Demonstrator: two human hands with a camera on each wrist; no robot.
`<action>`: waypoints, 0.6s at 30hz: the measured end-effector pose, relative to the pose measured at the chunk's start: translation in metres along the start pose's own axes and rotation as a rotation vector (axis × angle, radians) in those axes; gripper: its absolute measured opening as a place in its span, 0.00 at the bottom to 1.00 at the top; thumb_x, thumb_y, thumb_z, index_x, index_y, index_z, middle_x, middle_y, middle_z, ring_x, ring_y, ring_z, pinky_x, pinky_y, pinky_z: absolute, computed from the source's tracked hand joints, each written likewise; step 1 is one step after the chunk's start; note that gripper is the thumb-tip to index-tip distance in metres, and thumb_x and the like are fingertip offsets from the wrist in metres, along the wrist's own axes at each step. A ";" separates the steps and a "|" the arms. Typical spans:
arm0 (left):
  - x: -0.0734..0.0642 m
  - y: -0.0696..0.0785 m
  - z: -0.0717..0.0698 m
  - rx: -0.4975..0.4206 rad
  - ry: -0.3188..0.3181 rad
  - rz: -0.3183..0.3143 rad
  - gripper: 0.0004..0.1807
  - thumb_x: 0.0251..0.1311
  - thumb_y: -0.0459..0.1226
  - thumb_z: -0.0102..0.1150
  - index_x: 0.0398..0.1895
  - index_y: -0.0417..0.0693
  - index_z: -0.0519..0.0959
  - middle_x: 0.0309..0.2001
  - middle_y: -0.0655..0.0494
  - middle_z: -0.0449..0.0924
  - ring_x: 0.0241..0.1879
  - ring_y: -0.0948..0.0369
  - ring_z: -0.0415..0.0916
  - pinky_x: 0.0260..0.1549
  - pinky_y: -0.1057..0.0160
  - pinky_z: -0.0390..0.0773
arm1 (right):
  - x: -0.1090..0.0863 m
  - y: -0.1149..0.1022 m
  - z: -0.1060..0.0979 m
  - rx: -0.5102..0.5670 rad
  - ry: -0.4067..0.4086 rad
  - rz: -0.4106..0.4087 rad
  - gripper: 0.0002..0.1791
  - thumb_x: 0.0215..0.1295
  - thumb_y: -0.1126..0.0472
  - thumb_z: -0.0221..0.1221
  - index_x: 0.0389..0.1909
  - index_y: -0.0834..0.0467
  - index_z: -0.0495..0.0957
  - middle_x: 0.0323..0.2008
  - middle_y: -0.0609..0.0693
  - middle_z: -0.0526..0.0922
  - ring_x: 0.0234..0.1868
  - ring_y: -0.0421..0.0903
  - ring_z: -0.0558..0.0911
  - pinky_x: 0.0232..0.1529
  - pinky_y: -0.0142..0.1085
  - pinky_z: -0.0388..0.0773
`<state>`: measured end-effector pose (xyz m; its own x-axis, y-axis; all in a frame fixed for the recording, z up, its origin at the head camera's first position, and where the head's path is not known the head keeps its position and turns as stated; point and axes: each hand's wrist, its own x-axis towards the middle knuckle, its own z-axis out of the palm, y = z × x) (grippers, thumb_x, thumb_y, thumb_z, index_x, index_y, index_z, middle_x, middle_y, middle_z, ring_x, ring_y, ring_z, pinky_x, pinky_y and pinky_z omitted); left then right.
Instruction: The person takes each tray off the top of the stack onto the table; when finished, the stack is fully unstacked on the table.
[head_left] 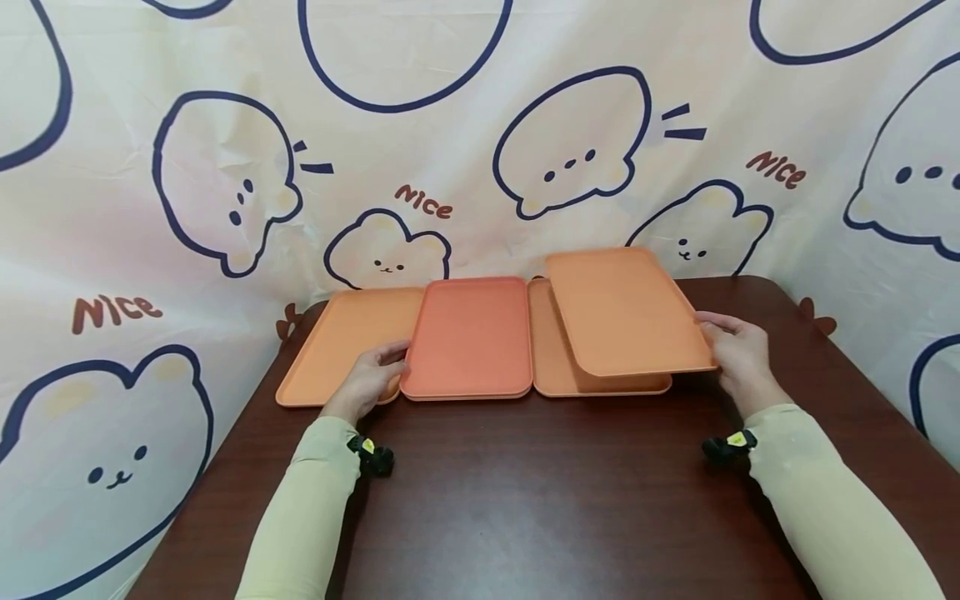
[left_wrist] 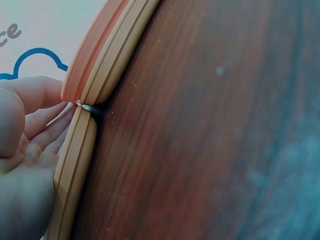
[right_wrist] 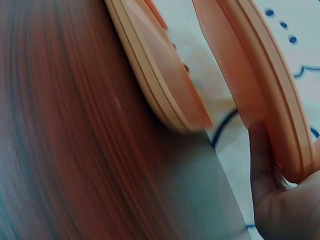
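Note:
My right hand (head_left: 738, 354) grips an orange tray (head_left: 630, 312) by its right edge and holds it raised and tilted. Beneath it, another orange tray (head_left: 551, 367) lies on the table, partly covered from view. In the middle lies a coral-red tray (head_left: 468, 337), stacked on an orange one (left_wrist: 115, 55) whose edge shows in the left wrist view. My left hand (head_left: 367, 375) touches the coral tray's left edge with thumb and fingertips fairly straight. Under this hand is the left orange tray (head_left: 333, 358).
The dark brown wooden table (head_left: 540, 492) stretches in front of the row of trays. Behind and at both sides hangs a white cloth (head_left: 465, 150) printed with cartoon bears. Brown shapes (head_left: 816, 317) show at the table's far corners.

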<state>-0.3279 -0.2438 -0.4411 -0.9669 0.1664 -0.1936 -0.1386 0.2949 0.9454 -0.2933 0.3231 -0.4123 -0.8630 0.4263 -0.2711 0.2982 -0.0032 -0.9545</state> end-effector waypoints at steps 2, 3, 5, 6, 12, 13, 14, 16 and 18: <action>0.000 0.000 0.000 0.004 0.003 -0.001 0.33 0.81 0.33 0.53 0.86 0.44 0.60 0.86 0.42 0.58 0.85 0.48 0.54 0.83 0.46 0.59 | 0.003 0.001 -0.013 0.035 0.027 0.013 0.25 0.86 0.56 0.51 0.78 0.50 0.75 0.75 0.52 0.72 0.51 0.37 0.81 0.34 0.22 0.84; 0.000 0.001 0.000 0.002 0.003 0.000 0.33 0.81 0.32 0.53 0.86 0.44 0.60 0.85 0.42 0.58 0.85 0.48 0.54 0.83 0.46 0.59 | 0.004 0.001 -0.020 0.056 0.039 0.019 0.24 0.85 0.56 0.52 0.78 0.49 0.75 0.72 0.50 0.73 0.49 0.36 0.81 0.34 0.23 0.84; 0.000 0.001 0.000 0.002 0.002 0.005 0.34 0.81 0.32 0.53 0.86 0.43 0.60 0.85 0.42 0.58 0.85 0.48 0.54 0.83 0.46 0.59 | 0.007 0.003 -0.034 0.101 0.060 0.030 0.25 0.84 0.56 0.54 0.77 0.49 0.75 0.63 0.44 0.77 0.45 0.34 0.80 0.32 0.23 0.84; 0.000 0.001 0.000 0.001 0.001 0.009 0.34 0.80 0.32 0.53 0.86 0.43 0.60 0.85 0.42 0.58 0.85 0.48 0.54 0.83 0.46 0.59 | 0.008 0.003 -0.041 0.121 0.070 0.037 0.25 0.84 0.55 0.55 0.77 0.48 0.75 0.58 0.41 0.77 0.43 0.33 0.80 0.32 0.24 0.84; 0.000 0.000 0.002 0.009 -0.005 0.019 0.34 0.81 0.32 0.52 0.86 0.43 0.59 0.86 0.41 0.57 0.86 0.47 0.53 0.82 0.46 0.60 | 0.013 0.011 -0.080 0.172 0.119 0.054 0.26 0.82 0.55 0.57 0.77 0.46 0.75 0.45 0.33 0.74 0.40 0.31 0.78 0.29 0.23 0.82; 0.000 0.000 0.002 0.009 -0.005 0.018 0.34 0.81 0.32 0.52 0.86 0.43 0.59 0.86 0.41 0.57 0.86 0.47 0.53 0.82 0.46 0.60 | 0.013 0.012 -0.085 0.174 0.128 0.054 0.25 0.82 0.55 0.57 0.77 0.46 0.75 0.45 0.32 0.73 0.41 0.30 0.78 0.29 0.23 0.82; 0.000 -0.001 0.002 0.010 -0.004 0.018 0.34 0.81 0.32 0.52 0.86 0.43 0.59 0.86 0.41 0.57 0.85 0.47 0.54 0.82 0.46 0.60 | 0.014 0.013 -0.090 0.177 0.135 0.055 0.25 0.82 0.55 0.57 0.77 0.45 0.76 0.45 0.32 0.73 0.41 0.30 0.78 0.29 0.22 0.81; 0.001 -0.001 0.002 0.008 -0.002 0.019 0.34 0.80 0.32 0.53 0.86 0.43 0.59 0.86 0.41 0.57 0.85 0.47 0.54 0.82 0.46 0.60 | 0.015 0.014 -0.100 0.167 0.145 0.070 0.25 0.82 0.53 0.57 0.77 0.42 0.75 0.46 0.30 0.72 0.43 0.29 0.77 0.30 0.21 0.81; 0.001 -0.002 0.001 0.005 0.000 0.012 0.34 0.80 0.32 0.53 0.86 0.43 0.60 0.86 0.42 0.57 0.85 0.48 0.54 0.82 0.46 0.60 | 0.017 0.015 -0.109 0.157 0.164 0.094 0.26 0.82 0.52 0.57 0.78 0.40 0.74 0.46 0.28 0.72 0.46 0.29 0.76 0.46 0.23 0.84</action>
<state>-0.3282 -0.2429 -0.4431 -0.9685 0.1700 -0.1818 -0.1255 0.2973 0.9465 -0.2595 0.4294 -0.4174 -0.7529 0.5584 -0.3484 0.2962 -0.1852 -0.9370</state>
